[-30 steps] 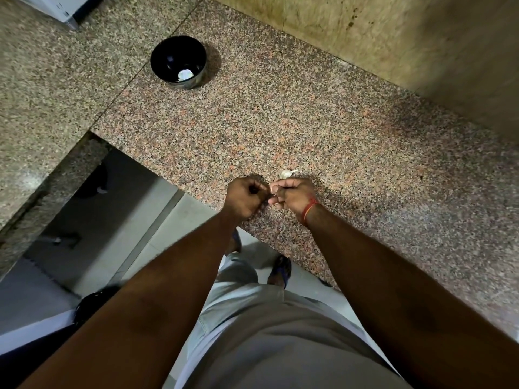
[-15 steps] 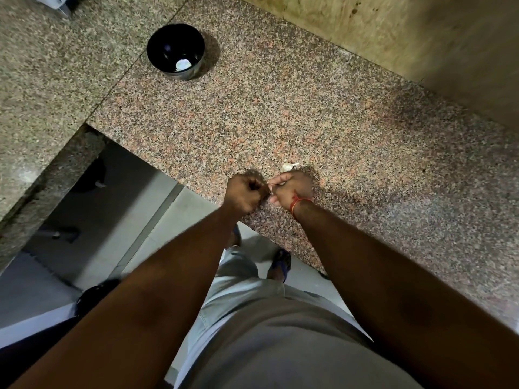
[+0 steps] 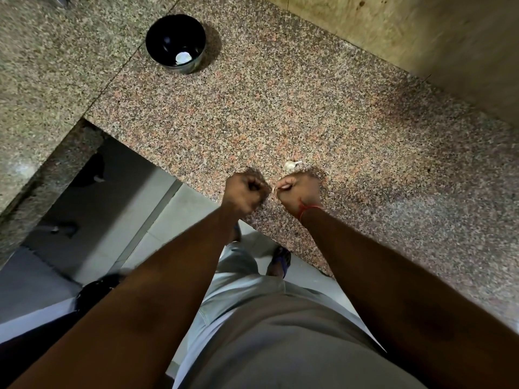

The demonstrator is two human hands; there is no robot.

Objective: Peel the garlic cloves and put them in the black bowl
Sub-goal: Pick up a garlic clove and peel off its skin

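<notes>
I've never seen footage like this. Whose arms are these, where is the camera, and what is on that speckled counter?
There is no machine here: a person wears a wide-angle camera on the head, so you look down along their own two arms. The left hand and right hand are curled close together over the edge of the granite counter, working on something small and pale pinched in the right hand, probably a garlic clove or its skin; it is too hidden to be sure. Just beyond the hands lies another garlic clove. Farther off stands the black bowl, with one pale piece inside, likely a peeled clove.
</notes>
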